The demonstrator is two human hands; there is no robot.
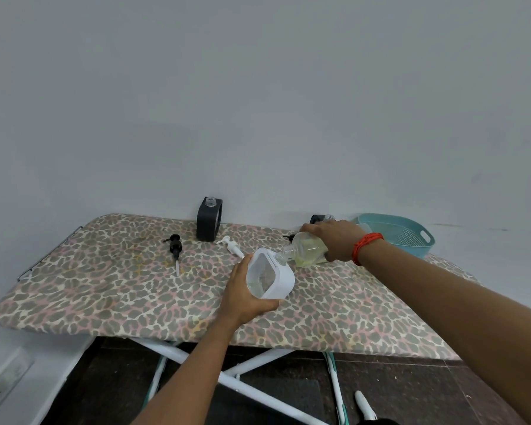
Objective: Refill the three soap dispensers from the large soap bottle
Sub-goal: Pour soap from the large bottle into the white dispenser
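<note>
The left hand (246, 297) is gripping the tilted white dispenser (270, 276) over the ironing board (105, 289), while the right hand (334, 240) is grasping the large soap bottle (307, 248), its neck tipping into the dispenser's opening; filling seems underway, and the next move is probably calling for a steady pour.

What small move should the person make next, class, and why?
Probably tip the bottle a little further: the right hand has its mouth at the white dispenser gripped by the left hand, yet the soap looks pooled low in the bottle.
</note>
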